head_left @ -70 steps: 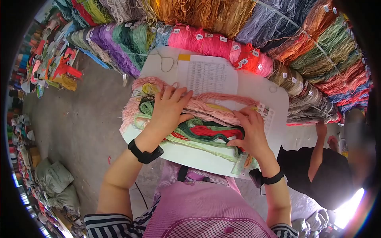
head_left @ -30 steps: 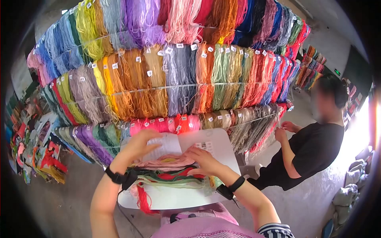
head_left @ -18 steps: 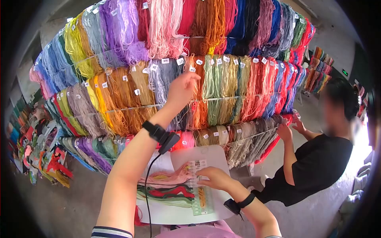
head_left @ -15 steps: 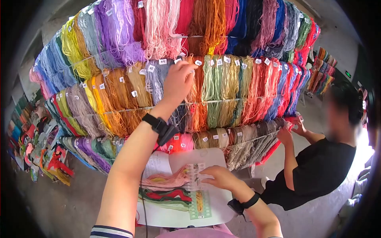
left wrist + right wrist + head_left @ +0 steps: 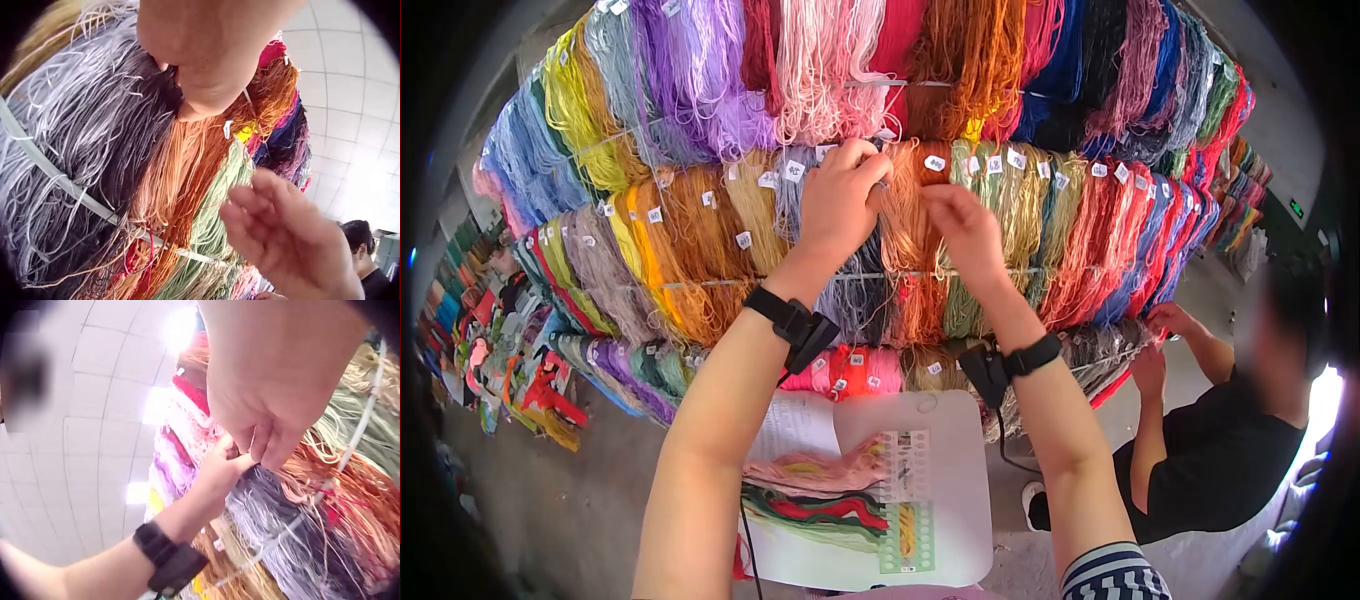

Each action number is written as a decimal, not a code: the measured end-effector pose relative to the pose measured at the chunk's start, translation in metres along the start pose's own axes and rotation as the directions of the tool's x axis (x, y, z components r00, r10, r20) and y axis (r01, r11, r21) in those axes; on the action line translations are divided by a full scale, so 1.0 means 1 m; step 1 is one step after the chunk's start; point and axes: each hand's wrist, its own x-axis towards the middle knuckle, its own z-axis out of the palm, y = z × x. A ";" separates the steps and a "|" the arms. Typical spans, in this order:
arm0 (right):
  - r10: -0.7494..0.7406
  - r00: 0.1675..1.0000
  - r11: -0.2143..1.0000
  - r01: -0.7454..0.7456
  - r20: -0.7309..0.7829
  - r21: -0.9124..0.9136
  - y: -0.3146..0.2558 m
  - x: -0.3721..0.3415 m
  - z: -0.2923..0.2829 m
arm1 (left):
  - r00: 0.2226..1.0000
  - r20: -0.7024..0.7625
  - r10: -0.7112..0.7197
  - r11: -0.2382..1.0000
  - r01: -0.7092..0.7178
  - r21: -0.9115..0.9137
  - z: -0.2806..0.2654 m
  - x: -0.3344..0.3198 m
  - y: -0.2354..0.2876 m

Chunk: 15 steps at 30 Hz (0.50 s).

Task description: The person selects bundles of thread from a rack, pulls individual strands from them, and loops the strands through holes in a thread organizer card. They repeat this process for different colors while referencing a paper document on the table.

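My left hand (image 5: 840, 205) is up at the top of the middle row of hanging thread hanks. Its fingers curl into the top of a peach-orange hank of thread (image 5: 903, 230), beside a dark grey hank (image 5: 147, 106); the fingertips are partly hidden. To its right, my right hand (image 5: 968, 237) is raised before the orange and green hanks (image 5: 215, 200). Its fingers (image 5: 247, 206) are loosely bent, and nothing shows in them in the left wrist view. In the right wrist view the two hands overlap near the dark grey hank.
Below stands a white table (image 5: 960, 470) with a printed sheet (image 5: 795, 425), pink threads (image 5: 820, 465), red and green threads and a green holed card (image 5: 907, 540). White number tags (image 5: 935, 163) mark the hanks. A person in black (image 5: 1225, 450) stands at the right rack end.
Both hands have left the threads on the table. The left rose first to the middle row; the right has since risen beside it. The head view has tilted up toward the rack.
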 end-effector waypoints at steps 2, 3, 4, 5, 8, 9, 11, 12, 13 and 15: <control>-0.107 0.983 0.994 0.101 -0.150 -0.046 0.027 0.012 -0.004 | 1.000 -0.007 0.011 1.000 -0.011 -0.010 0.001 0.000 -0.004; -0.108 0.984 0.993 0.101 -0.142 -0.056 0.019 0.013 -0.002 | 1.000 -0.008 0.018 1.000 -0.018 -0.010 0.002 -0.002 -0.004; -0.110 0.984 0.982 0.087 -0.138 -0.168 0.005 0.011 -0.001 | 1.000 -0.010 0.010 1.000 -0.010 -0.016 -0.001 -0.003 0.000; -0.111 0.984 0.959 0.069 -0.139 -0.274 -0.005 0.008 0.003 | 1.000 -0.015 -0.007 1.000 0.007 -0.005 -0.003 -0.003 0.005; -0.148 0.977 0.893 0.066 -0.151 -0.445 -0.006 0.011 0.009 | 0.997 -0.056 -0.052 0.998 0.053 0.028 -0.001 -0.003 0.016; -0.132 0.975 0.845 0.017 -0.179 -0.534 -0.005 0.011 0.009 | 0.993 -0.085 -0.086 0.995 0.090 0.052 0.002 -0.003 0.017; -0.127 0.975 0.854 0.013 -0.184 -0.520 0.000 0.010 0.007 | 0.991 -0.110 -0.080 0.995 0.086 0.054 0.013 -0.006 0.013; -0.142 0.976 0.856 0.038 -0.164 -0.516 0.000 0.007 0.006 | 0.988 -0.132 -0.077 0.995 0.086 0.057 0.016 -0.006 0.014; -0.157 0.977 0.857 0.062 -0.144 -0.512 -0.001 0.005 0.005 | 0.989 -0.128 -0.074 0.995 0.081 0.053 0.019 -0.008 0.014; -0.157 0.977 0.852 0.060 -0.144 -0.521 0.001 0.004 0.003 | 0.987 -0.127 -0.102 0.992 0.110 0.062 0.019 -0.013 0.017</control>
